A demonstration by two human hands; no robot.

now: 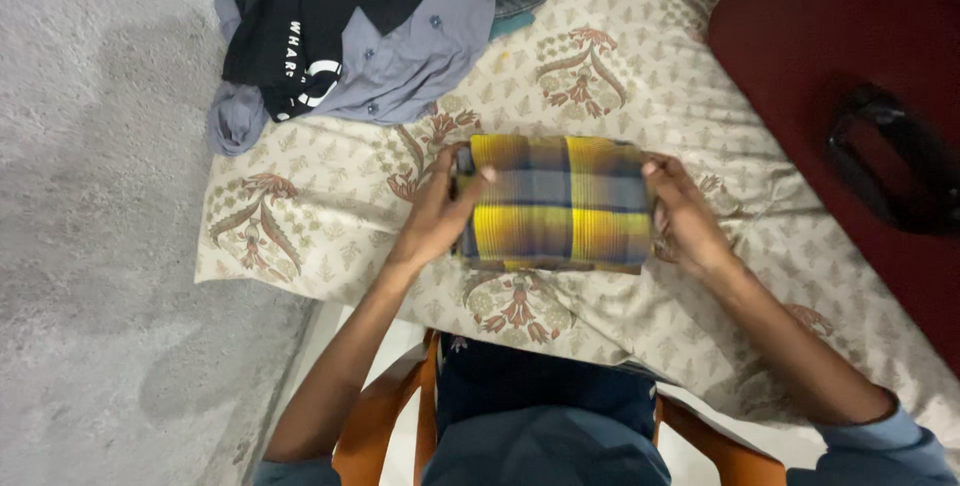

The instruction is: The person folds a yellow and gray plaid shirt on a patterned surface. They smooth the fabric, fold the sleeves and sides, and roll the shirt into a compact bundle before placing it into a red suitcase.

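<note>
Head view, looking down: a bed covered by a cream sheet [640, 76] printed with rust-red floral motifs fills the centre, bordered on the left by grey carpeted floor [100, 196] and on the right by a dark red bag [800, 36] bearing a black strap. At the head of the sheet lies a heap of unfolded clothes [380, 36], chiefly a grey button shirt beneath a black garment, well apart from the hands. In the middle of the sheet rests a folded yellow-and-blue plaid cloth [555, 204], a compact rectangle lying flat. The left hand [435, 214] clasps its left edge, thumb over the top and fingers curled closed beneath the fold; the right hand [685, 214] holds the right edge likewise, fingers wrapped on the cloth. An orange chair [385, 416] shows at the lower margin. Judged risk: the layers may slip and the fold open if either grip loosens or the hands lift unevenly; dragging could also rumple the loose sheet beneath
</note>
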